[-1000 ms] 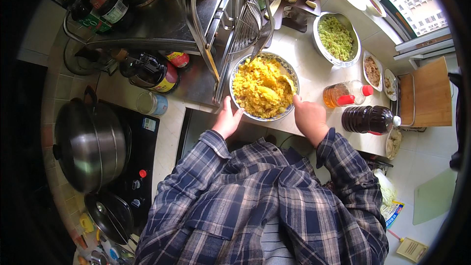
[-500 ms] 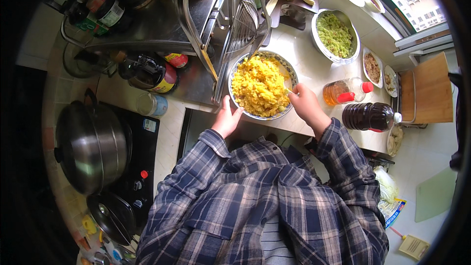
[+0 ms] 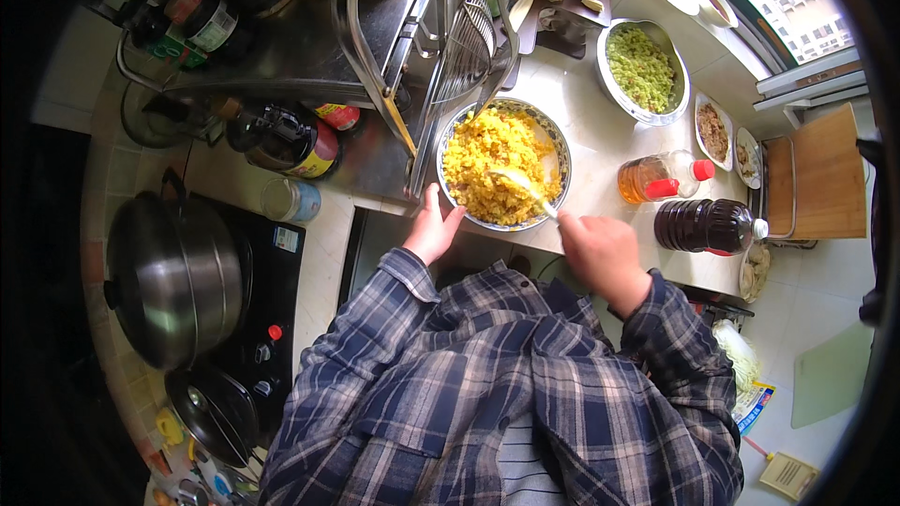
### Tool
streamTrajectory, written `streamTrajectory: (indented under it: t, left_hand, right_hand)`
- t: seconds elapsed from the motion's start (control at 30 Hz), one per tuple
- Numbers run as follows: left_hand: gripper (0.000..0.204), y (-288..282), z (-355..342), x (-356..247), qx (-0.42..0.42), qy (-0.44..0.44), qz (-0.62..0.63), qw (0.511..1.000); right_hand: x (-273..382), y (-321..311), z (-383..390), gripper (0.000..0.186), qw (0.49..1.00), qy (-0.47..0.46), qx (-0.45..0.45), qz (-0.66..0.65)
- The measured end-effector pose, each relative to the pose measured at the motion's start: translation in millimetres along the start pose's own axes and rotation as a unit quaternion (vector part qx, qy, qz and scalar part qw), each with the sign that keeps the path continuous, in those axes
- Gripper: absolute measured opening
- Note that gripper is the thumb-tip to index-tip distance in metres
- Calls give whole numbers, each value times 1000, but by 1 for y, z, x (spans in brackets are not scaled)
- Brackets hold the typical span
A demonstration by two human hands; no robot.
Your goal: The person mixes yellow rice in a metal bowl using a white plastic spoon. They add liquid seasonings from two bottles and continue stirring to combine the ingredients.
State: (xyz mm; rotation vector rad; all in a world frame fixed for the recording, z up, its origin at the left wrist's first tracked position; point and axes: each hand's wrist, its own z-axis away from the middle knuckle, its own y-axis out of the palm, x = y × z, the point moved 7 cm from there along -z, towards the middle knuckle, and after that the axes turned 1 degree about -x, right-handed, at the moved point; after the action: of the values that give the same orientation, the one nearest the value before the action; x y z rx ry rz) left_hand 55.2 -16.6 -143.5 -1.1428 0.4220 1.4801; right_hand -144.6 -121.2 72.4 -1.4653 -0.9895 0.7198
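A patterned bowl (image 3: 559, 183) heaped with yellow crumbly food (image 3: 485, 150) stands on the counter near its front edge. My left hand (image 3: 433, 227) grips the lower left rim, thumb near the edge. My right hand (image 3: 600, 253) is closed on the handle of a pale spoon (image 3: 514, 178), whose head rests in the food toward the lower middle. Just right of the bowl are a bottle of amber liquid (image 3: 642, 183) and, below it, a bottle of dark liquid (image 3: 703, 224).
An oval bowl of chopped greens (image 3: 639, 68) and small dishes (image 3: 712, 131) stand right. A steel rack (image 3: 281, 47) with jars rises back left. A large pot (image 3: 178, 276) and a black pan (image 3: 211, 412) are at left. A wooden board (image 3: 814, 173) stands at right.
My right hand has moved down, to below the bowl's right rim, and the spoon's head has shifted from the right side toward the middle. My left hand stays on the rim.
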Motion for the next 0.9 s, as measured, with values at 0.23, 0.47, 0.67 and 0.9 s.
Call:
streamTrajectory:
  t: [0.23, 0.47, 0.67, 0.9]
  left_hand:
    - [68, -2, -1, -3, -7, 1, -1, 1000]
    - [68, 0, -7, 6, -41, 63, -54, 996]
    - [68, 0, -8, 8, -35, 50, -53, 997]
    - [68, -2, -2, 0, -24, 29, -25, 999]
  right_hand:
    - [4, 73, -7, 27, 989, -32, 145, 18]
    - [-21, 69, -27, 11, 996, 17, 91, 14]
    - [-25, 19, -27, 9, 991, 64, 73, -88]
    - [9, 43, -7, 10, 980, 38, 132, -142]
